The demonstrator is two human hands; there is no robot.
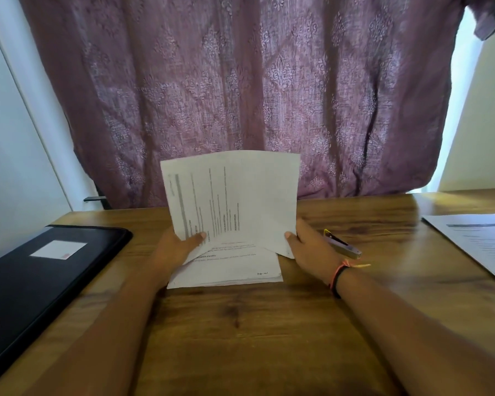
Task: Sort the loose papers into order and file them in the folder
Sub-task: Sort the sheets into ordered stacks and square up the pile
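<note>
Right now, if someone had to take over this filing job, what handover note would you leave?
Left hand pinches the lifted sheet at its lower left; right hand pinches its lower right.
The sheet stands raised above the paper stack on the table.
More papers lie at the table's right edge.
The black folder lies closed on the left.
Nothing visibly filed yet.
Left: finish ordering, gather both piles, file them.

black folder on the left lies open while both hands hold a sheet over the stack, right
Not open: the head view shows the black folder closed, left hand and right hand holding the sheet over the stack.
</note>
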